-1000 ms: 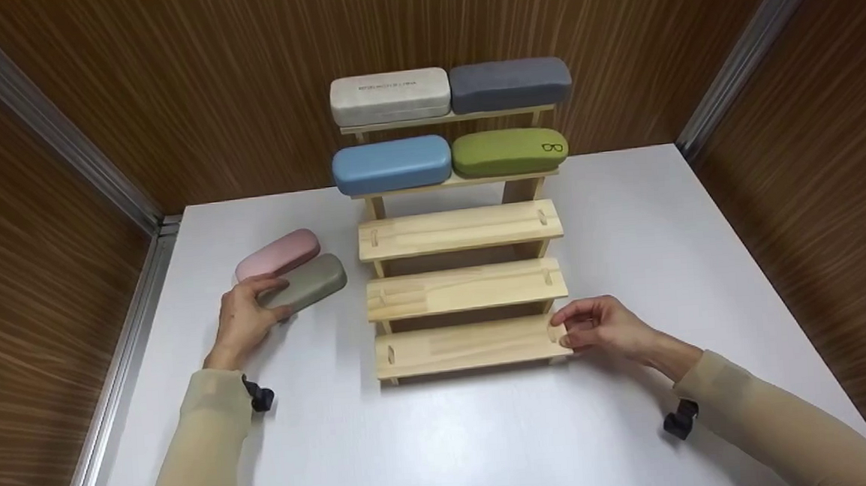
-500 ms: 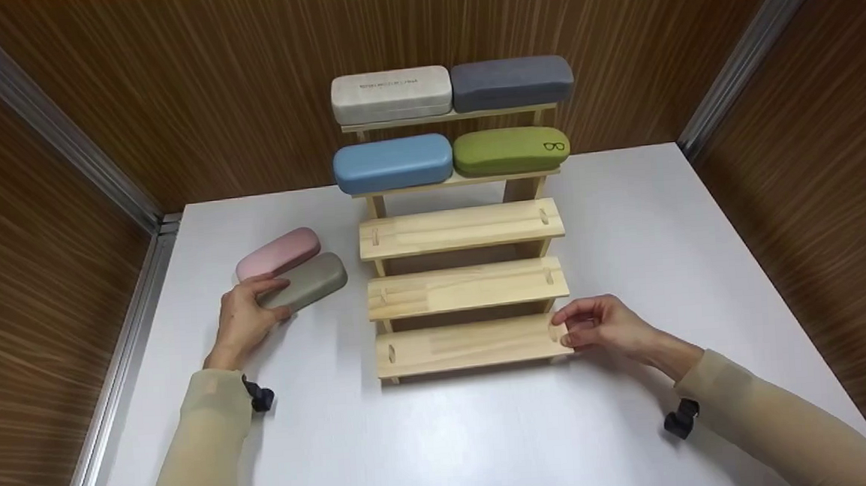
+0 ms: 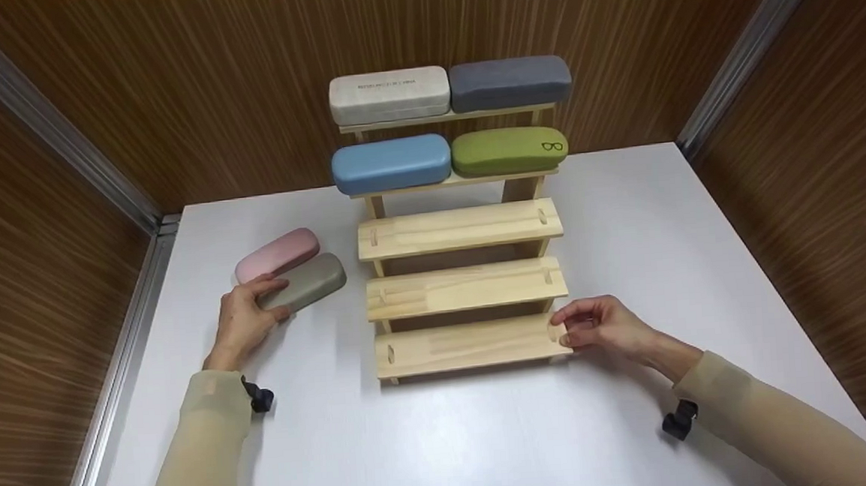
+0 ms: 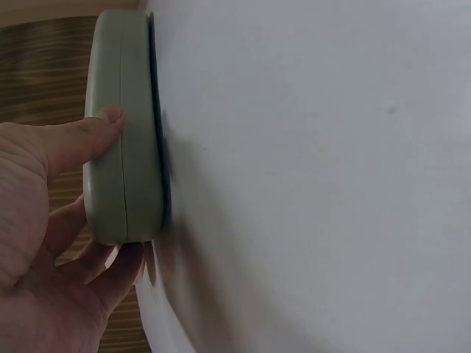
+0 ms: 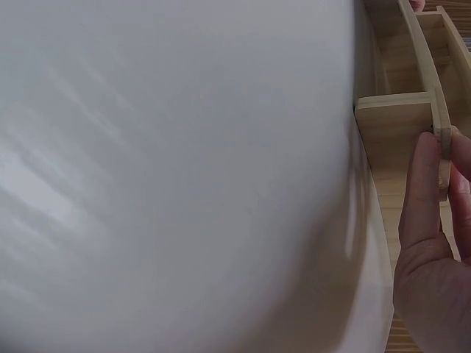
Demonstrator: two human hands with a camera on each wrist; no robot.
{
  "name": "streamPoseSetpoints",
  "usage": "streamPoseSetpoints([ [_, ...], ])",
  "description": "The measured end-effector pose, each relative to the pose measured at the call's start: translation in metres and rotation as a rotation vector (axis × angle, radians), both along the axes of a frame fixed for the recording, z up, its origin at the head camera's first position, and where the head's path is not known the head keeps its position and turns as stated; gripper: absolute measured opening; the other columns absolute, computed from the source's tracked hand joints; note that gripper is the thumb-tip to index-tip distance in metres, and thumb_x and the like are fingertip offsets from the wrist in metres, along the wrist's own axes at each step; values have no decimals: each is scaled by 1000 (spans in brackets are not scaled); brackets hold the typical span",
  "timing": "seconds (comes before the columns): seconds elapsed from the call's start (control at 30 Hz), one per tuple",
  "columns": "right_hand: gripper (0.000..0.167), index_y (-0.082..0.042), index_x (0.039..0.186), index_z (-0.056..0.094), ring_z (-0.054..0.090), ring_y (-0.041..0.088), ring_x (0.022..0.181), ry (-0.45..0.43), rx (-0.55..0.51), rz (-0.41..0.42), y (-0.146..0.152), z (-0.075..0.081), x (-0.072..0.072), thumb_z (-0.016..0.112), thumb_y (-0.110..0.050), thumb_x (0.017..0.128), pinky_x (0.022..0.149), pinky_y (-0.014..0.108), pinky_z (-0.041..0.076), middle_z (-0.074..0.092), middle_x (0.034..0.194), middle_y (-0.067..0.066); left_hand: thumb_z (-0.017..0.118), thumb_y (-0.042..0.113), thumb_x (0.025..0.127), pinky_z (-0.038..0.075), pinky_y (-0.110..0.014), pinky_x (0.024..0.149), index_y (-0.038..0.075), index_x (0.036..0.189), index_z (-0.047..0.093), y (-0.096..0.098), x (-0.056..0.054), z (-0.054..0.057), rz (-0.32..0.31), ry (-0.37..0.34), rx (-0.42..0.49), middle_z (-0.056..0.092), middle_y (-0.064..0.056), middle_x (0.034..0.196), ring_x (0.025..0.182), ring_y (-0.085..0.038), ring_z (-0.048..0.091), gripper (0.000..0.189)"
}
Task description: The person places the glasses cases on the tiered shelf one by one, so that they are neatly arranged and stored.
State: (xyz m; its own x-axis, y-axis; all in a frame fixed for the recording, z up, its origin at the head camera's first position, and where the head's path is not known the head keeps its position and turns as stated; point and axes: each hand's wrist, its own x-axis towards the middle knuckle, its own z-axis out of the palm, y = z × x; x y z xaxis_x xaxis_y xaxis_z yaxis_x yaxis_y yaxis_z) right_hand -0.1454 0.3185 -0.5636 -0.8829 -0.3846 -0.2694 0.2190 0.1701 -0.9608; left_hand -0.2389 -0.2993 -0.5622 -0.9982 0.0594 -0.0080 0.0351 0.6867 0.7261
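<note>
On the left of the table lies a grey-green glasses case [image 3: 309, 282], and my left hand [image 3: 246, 316] grips its near end. The left wrist view shows my thumb [image 4: 99, 134] against the case's seamed side, fingers around the far side and end. A pink glasses case [image 3: 280, 254] lies just behind it. My right hand [image 3: 610, 330] pinches the right end of the lowest step of a stepped wooden rack [image 3: 469, 346]. In the right wrist view the thumb [image 5: 421, 187] is under the board edge, the fingers partly cut off by the frame.
The rack's top step bears a cream glasses case [image 3: 390, 96] and a dark grey one [image 3: 510, 84]. One step lower sit a blue case [image 3: 392, 163] and a green case [image 3: 510, 151] with a glasses print. Wood-grain panels [image 3: 242, 74] enclose the white table [image 3: 461, 452].
</note>
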Motion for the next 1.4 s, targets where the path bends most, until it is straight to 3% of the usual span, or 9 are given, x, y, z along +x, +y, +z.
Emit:
streamPoseSetpoints([
  [0.57, 42, 20, 130, 67, 63, -1, 75, 29, 9, 5, 0, -2, 0, 80, 8, 92, 80, 21, 68, 60, 86, -9, 83, 8, 97, 39, -61, 134, 3, 147, 73, -1, 4, 4, -12, 28, -21, 61, -26, 164, 159, -48, 53, 51],
  [1.23, 44, 22, 131, 66, 61, -1, 74, 29, 10, 1, 0, -2, 1, 80, 9, 92, 79, 21, 68, 58, 84, -9, 84, 9, 97, 40, -62, 135, 2, 143, 75, -1, 8, 18, -18, 81, -28, 63, -27, 161, 156, -50, 54, 48],
  [1.4, 40, 17, 129, 70, 69, -1, 79, 17, 10, -5, 0, -1, 0, 81, 8, 92, 79, 22, 69, 66, 87, -10, 85, 9, 97, 42, -63, 131, 2, 142, 75, -4, 11, 23, -16, 97, -36, 64, -26, 161, 154, -51, 55, 47],
])
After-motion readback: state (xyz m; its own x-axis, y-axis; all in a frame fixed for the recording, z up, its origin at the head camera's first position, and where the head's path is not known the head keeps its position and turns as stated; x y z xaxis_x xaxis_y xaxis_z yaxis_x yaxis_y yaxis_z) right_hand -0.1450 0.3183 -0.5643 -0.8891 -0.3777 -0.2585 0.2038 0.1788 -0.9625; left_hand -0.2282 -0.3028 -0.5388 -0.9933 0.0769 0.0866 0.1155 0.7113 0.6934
